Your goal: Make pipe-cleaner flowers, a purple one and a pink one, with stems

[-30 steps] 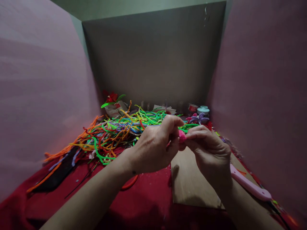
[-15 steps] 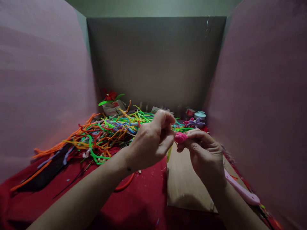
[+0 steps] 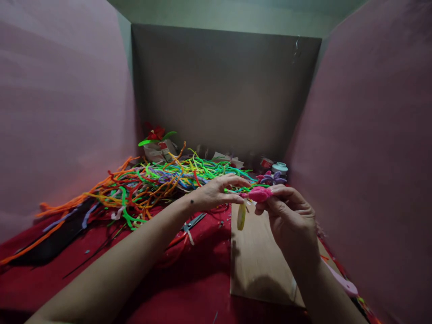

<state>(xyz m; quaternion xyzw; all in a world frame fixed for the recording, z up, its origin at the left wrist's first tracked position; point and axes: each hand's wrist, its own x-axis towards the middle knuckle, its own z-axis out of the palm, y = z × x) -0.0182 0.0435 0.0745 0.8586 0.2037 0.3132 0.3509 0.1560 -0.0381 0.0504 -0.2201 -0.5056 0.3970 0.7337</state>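
Note:
My right hand point(image 3: 292, 216) pinches a bright pink fuzzy pipe-cleaner piece point(image 3: 259, 194) between thumb and fingertips. The piece is bunched into a small bulb, with a thin end pointing left. My left hand point(image 3: 224, 189) is at that thin end, its fingers stretched out and apart from the thumb. The thumb tip lies close to the pink end; whether they touch I cannot tell. Just below is a yellowish oval object point(image 3: 241, 217), in front of the wooden board point(image 3: 259, 256). Scissors with red handles point(image 3: 194, 221) lie on the red cloth point(image 3: 202, 265), partly behind my left forearm.
A tangled heap of colourful pipe cleaners point(image 3: 162, 175) spreads across the back and left. Behind it stands a red flower point(image 3: 155, 133) with green leaves. A purple flower point(image 3: 277, 177) and a pale blue jar point(image 3: 280, 168) are at back right. A pink handle point(image 3: 344, 281) lies beside my right forearm.
My left hand has turned from curled fingers to stretched ones and sits slightly lower. More of the pink piece shows, and the scissors have come into view.

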